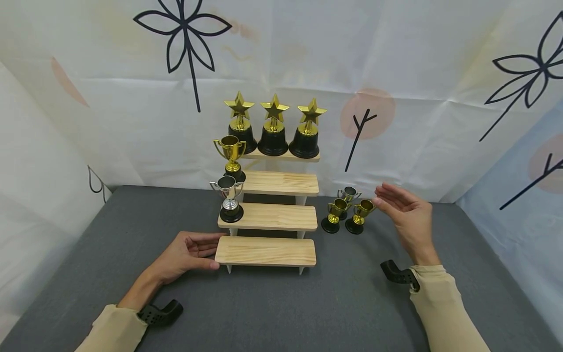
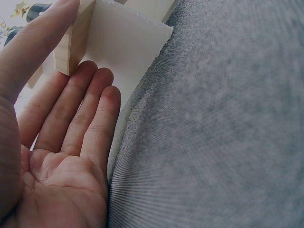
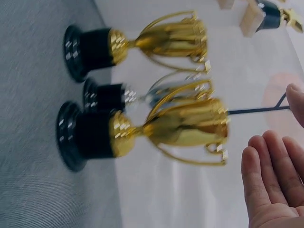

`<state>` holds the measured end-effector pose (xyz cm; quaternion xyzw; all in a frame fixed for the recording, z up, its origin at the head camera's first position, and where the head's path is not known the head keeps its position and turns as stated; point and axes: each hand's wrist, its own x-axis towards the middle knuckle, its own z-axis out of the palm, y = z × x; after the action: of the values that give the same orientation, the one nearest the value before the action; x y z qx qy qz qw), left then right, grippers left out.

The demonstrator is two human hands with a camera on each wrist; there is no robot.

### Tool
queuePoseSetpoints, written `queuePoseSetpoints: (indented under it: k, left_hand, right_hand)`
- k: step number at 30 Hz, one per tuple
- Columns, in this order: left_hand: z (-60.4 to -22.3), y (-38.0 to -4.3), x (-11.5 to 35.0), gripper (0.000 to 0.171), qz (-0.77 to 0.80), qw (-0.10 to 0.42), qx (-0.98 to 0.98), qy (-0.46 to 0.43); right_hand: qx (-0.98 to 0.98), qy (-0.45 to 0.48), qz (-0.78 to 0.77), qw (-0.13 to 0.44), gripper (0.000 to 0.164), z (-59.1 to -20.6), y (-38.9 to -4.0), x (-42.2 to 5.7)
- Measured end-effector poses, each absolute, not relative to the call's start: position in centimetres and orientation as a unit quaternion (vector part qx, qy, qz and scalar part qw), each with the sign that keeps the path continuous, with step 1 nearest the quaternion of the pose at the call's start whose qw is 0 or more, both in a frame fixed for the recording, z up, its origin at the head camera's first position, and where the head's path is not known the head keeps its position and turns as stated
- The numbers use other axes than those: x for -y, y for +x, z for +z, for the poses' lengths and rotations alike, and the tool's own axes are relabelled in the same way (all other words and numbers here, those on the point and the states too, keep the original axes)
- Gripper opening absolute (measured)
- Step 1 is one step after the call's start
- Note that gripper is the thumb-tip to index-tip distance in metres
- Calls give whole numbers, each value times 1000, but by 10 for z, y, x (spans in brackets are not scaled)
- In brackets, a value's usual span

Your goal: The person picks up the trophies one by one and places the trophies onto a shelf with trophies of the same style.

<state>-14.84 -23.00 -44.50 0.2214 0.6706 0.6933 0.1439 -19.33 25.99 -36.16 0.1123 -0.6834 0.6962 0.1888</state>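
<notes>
My left hand [image 1: 193, 253] is at the left end of the lowest step [image 1: 266, 252] of a wooden display stand, its fingers straight with tips at the board's end [image 2: 71, 52] and the thumb by the front corner. On the right, my right hand [image 1: 406, 215] is held up beside three small cup trophies, holding nothing. Its thumb comes close to the nearer gold cup trophy [image 1: 363, 211]. Next to that one stand another gold cup trophy [image 1: 336, 210] and, behind, a silver cup trophy [image 1: 349, 193]. All three are upright on black bases.
Three gold star trophies [image 1: 273, 132] line the top step. A gold cup trophy [image 1: 231, 151] and a silver cup trophy [image 1: 228, 193] stand at the left ends of the two middle steps. Behind the grey table [image 1: 343, 303] hangs a patterned white cloth [image 1: 299, 54].
</notes>
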Motion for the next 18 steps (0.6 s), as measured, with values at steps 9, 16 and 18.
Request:
queuePoseSetpoints:
  k: [9,16,18]
  left_hand:
    - [-443,-148,230,74,691,144,-674,217]
    - [-444,-148,230,73,691,143,-674,219]
    - [-444,-148,230,73,691,143,-674,220]
  right_hand:
    - [706,102,684,150,45,-381,-201,-268]
    - [719,99,676,129,47,-390,-203,-270]
    - [724,98,672,124,46,-391,-203,-271]
